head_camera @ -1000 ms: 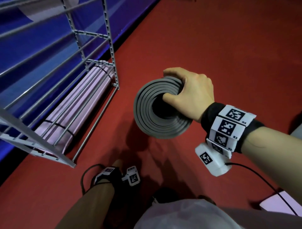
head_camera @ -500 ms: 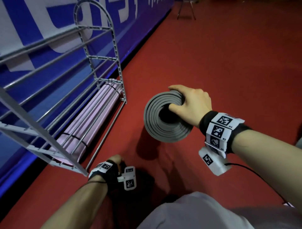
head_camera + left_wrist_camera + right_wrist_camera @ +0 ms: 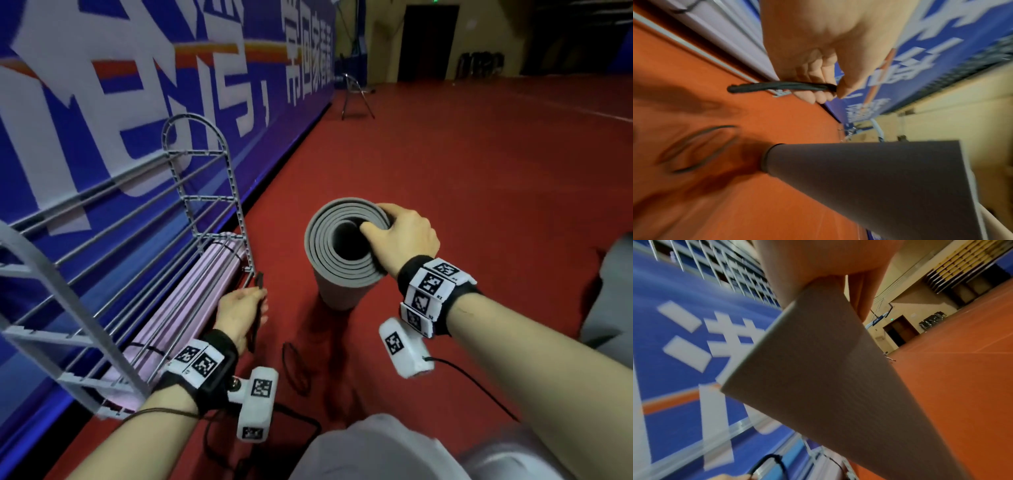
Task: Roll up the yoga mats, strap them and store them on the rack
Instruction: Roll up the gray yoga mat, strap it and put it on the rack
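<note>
A rolled grey yoga mat stands on end on the red floor; a black band rings its bottom end in the left wrist view. My right hand grips the mat's top rim, thumb inside the roll, fingers outside. The same grey mat fills the right wrist view and shows as grey mat in the left wrist view. My left hand pinches a black elastic strap beside the rack's front corner. A pink rolled mat with black bands lies on the lowest tier of the grey rack.
Another black strap loop lies on the red floor between my hands. The rack stands along a blue banner wall on the left. A folding chair stands far back by the wall. Cables trail from both wrist cameras.
My left hand has risen from the floor with a black strap in it, up to the rack's corner. My head has tilted up. The right hand keeps its grip on the upright mat.
</note>
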Demonstrator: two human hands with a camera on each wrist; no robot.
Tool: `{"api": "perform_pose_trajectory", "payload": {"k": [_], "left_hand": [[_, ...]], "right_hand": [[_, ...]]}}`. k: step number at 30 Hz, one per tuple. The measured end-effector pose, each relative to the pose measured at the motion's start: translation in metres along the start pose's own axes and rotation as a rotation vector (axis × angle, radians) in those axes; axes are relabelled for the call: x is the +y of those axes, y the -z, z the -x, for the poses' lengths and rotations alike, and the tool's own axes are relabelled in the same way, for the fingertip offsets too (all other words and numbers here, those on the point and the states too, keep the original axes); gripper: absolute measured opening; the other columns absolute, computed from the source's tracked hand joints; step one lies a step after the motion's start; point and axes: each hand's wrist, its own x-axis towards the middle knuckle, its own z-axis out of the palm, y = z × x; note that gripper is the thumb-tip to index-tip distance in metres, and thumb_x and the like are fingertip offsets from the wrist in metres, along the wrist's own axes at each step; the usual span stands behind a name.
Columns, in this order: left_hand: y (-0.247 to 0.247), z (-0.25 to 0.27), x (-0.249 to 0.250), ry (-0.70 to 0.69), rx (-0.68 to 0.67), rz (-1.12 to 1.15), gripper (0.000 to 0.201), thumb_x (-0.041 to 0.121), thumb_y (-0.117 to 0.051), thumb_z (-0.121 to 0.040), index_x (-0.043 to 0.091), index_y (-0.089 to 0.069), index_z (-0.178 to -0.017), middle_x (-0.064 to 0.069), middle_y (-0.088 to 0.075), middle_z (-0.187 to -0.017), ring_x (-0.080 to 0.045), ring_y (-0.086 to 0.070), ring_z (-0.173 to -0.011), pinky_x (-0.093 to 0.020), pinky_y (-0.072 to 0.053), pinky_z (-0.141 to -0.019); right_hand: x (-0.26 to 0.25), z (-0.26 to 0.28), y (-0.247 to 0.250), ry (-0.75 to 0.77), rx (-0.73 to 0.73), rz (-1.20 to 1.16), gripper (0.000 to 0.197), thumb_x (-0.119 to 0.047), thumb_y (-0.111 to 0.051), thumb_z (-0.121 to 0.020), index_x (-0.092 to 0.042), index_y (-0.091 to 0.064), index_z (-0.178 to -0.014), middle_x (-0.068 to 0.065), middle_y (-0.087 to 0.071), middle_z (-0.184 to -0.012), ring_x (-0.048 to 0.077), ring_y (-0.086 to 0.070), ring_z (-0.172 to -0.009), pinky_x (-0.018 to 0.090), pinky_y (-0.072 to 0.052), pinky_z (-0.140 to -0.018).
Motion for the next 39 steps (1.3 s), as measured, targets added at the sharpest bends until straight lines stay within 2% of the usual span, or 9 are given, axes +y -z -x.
{"api": "perform_pose_trajectory", "payload": {"k": [6,10,13,16,22,26,29,35,39], "left_hand": [[-0.039,0.056,0.101,-0.572,-0.098,0.046,0.007,0.012,-0.063,-0.091,0.018,-0.066,-0.090,-0.003,-0.065,-0.083,-0.010,-0.060,-0.073,-0.021,-0.051,-0.064],[-0.072,0.078,0.109,-0.929,-0.221,-0.397,0.014,0.023,-0.073,-0.079,0.034,-0.068,-0.085,0.008,-0.064,-0.106,-0.012,-0.056,-0.110,-0.021,-0.038,-0.100],[-0.083,0.091,0.095,-0.915,-0.269,-0.637,0.028,0.016,-0.070,-0.082,0.043,-0.067,-0.088,0.009,-0.049,-0.135,-0.018,-0.019,-0.140,-0.015,-0.006,-0.108],[-0.083,0.102,0.086,-0.870,-0.433,-0.592,0.039,0.016,-0.050,-0.081,0.051,-0.066,-0.079,0.015,-0.031,-0.152,-0.006,0.009,-0.145,-0.024,0.006,-0.112],[-0.085,0.101,0.090,-0.902,-0.435,-0.716,0.057,-0.006,-0.052,-0.084,0.048,-0.064,-0.075,0.008,-0.029,-0.155,-0.013,0.020,-0.145,-0.034,0.010,-0.117],[-0.080,0.090,0.097,-0.975,-0.464,-0.820,0.033,0.012,-0.062,-0.085,0.036,-0.059,-0.108,0.000,-0.034,-0.152,0.022,0.021,-0.125,-0.033,0.012,-0.116],[-0.075,0.079,0.105,-0.998,-0.436,-0.841,0.042,0.044,-0.063,-0.082,0.032,-0.053,-0.121,0.000,-0.036,-0.150,0.027,0.018,-0.123,-0.030,0.011,-0.115],[-0.071,0.075,0.110,-0.875,-0.380,-0.981,0.092,0.076,-0.045,-0.056,0.031,-0.045,-0.136,0.007,-0.023,-0.155,-0.023,0.019,-0.145,-0.040,0.002,-0.117],[-0.076,0.080,0.110,-0.801,-0.351,-1.152,0.089,0.060,-0.072,-0.064,0.029,-0.036,-0.139,0.008,-0.009,-0.155,-0.027,0.028,-0.142,-0.049,-0.015,-0.115]], "right_hand": [[-0.024,-0.014,0.026,-0.008,-0.033,0.022,0.050,-0.049,-0.063,-0.076,-0.034,-0.064,-0.123,0.001,-0.070,-0.115,0.032,-0.061,-0.111,0.033,-0.045,-0.084],[-0.026,-0.008,0.022,-0.005,-0.058,0.040,0.054,-0.052,-0.061,-0.079,-0.034,-0.059,-0.131,0.003,-0.068,-0.121,0.032,-0.060,-0.113,0.034,-0.045,-0.087],[-0.022,-0.010,0.027,-0.020,-0.073,0.019,0.050,-0.051,-0.061,-0.082,-0.032,-0.059,-0.129,0.003,-0.067,-0.122,0.032,-0.061,-0.113,0.033,-0.045,-0.086],[-0.017,-0.012,0.034,-0.053,-0.078,0.008,0.049,-0.046,-0.065,-0.081,-0.032,-0.058,-0.128,0.000,-0.065,-0.124,0.030,-0.060,-0.115,0.033,-0.045,-0.089],[-0.013,-0.019,0.038,-0.056,-0.136,-0.096,0.053,-0.050,-0.074,-0.076,-0.026,-0.059,-0.121,0.000,-0.066,-0.118,0.026,-0.061,-0.110,0.032,-0.047,-0.088],[-0.007,-0.021,0.030,-0.073,-0.116,-0.345,0.052,-0.060,-0.076,-0.066,-0.023,-0.060,-0.098,-0.008,-0.065,-0.095,0.018,-0.064,-0.098,0.038,-0.053,-0.088],[-0.008,-0.017,0.022,-0.095,-0.116,-0.541,0.047,-0.064,-0.067,-0.056,-0.025,-0.057,-0.081,0.000,-0.064,-0.096,0.019,-0.064,-0.095,0.047,-0.054,-0.087],[-0.015,-0.006,0.027,0.103,-0.206,-0.389,0.055,-0.049,-0.079,-0.073,-0.017,-0.046,-0.102,-0.004,-0.045,-0.105,0.002,-0.045,-0.087,0.015,-0.036,-0.070],[-0.020,-0.002,0.022,0.167,-0.301,-0.277,0.070,-0.033,-0.084,-0.068,-0.016,-0.032,-0.112,-0.001,-0.034,-0.118,0.016,-0.040,-0.114,0.032,-0.043,-0.098]]}}
